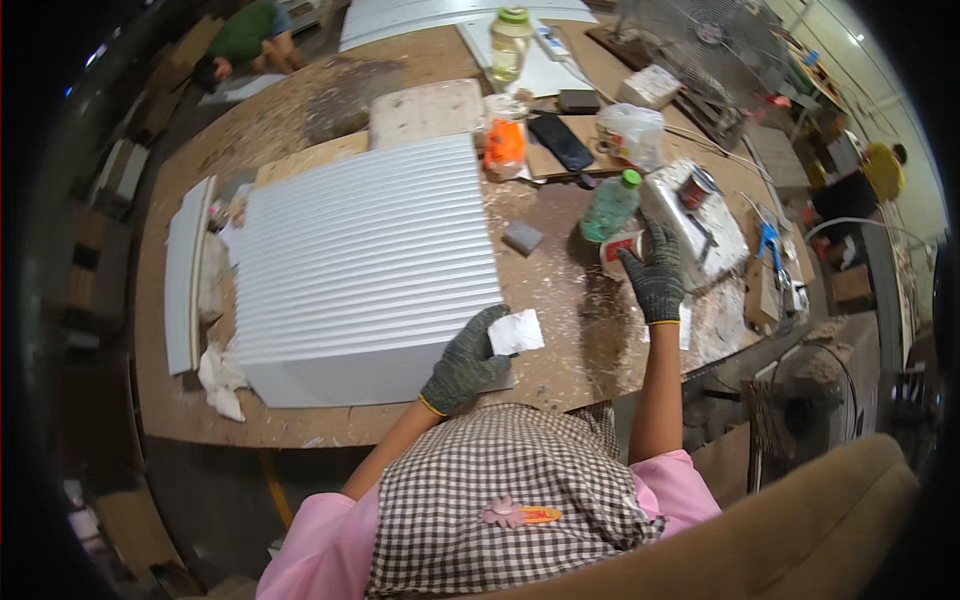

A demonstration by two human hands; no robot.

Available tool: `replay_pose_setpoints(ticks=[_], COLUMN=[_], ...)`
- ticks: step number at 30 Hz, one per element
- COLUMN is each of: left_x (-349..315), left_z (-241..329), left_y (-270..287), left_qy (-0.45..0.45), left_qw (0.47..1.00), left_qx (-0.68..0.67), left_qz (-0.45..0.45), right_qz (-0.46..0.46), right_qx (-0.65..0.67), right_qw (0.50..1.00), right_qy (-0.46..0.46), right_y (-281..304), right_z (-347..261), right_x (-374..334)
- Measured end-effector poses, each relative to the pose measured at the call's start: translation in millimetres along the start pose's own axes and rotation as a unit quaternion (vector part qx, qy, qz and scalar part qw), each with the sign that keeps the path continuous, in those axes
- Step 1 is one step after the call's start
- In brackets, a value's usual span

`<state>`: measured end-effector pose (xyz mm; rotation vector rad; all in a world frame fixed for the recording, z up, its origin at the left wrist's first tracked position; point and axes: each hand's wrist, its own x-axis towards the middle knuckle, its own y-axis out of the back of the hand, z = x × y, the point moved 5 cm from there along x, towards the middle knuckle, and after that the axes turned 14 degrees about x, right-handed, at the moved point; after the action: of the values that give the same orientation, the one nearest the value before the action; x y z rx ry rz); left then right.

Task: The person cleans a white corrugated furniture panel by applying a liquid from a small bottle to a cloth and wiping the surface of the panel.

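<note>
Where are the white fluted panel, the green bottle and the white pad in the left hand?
white fluted panel [365, 255], head view, middle of its ribbed face.
green bottle [609, 207], head view, its body.
white pad [518, 332], head view, its free end.

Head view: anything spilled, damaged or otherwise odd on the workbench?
Nothing looks damaged. The workbench is strewn with white dust and scraps, thickest around the ribbed white panel. The left hand holds a white sanding pad at the panel's corner; the right hand reaches a small can.

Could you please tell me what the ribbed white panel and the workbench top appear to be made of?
Ribbed white panel: probably painted or primed wood or fibreboard, judging by its matte, even white over crisp parallel grooves. Workbench top: bare plywood or board, brown, rough, dusted with white flecks.
</note>
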<state>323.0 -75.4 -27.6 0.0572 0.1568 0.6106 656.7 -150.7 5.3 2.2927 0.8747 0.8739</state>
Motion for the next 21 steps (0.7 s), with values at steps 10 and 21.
replay_pose_setpoints(ticks=[10,21], left_x=[-25,-15], left_z=[-38,-14], left_y=[13,-26], left_qy=[-0.003,0.072], left_qw=[0.99,0.987], left_qx=[-0.102,-0.126], left_qz=[0.096,-0.071], right_qz=[-0.137,-0.235], right_qx=[0.391,0.634], right_qw=[0.902,0.686], right_qy=[-0.123,-0.269], right_y=[-41,-76], right_z=[-11,-106], right_x=[-67,-161])
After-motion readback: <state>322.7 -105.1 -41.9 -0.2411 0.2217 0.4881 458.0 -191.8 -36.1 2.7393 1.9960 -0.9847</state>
